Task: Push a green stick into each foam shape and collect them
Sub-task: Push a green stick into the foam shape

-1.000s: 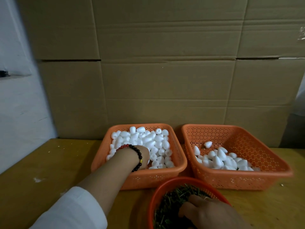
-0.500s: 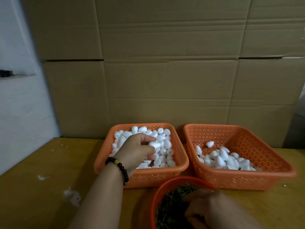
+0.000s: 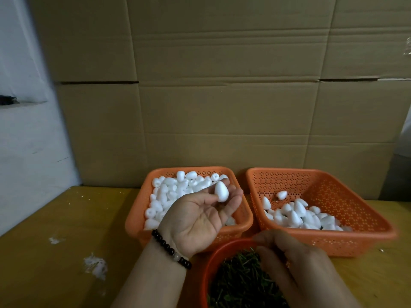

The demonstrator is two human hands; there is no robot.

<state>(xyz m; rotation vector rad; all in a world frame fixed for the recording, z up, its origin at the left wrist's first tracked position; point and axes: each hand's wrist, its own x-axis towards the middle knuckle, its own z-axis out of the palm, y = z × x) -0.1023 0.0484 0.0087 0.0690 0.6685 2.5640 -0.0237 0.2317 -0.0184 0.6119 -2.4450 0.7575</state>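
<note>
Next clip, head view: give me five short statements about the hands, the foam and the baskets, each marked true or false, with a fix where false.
1. The left hand holds one white foam shape, palm up. True.
2. The left basket holds fewer foam shapes than the right basket. False: the left one is fuller.
3. The right hand is at the round bowl of green sticks. True.
4. A green stick already pokes out of the held foam shape. False: no stick shows in it.
5. A beaded bracelet sits on the right wrist. False: it is on the left wrist.
</note>
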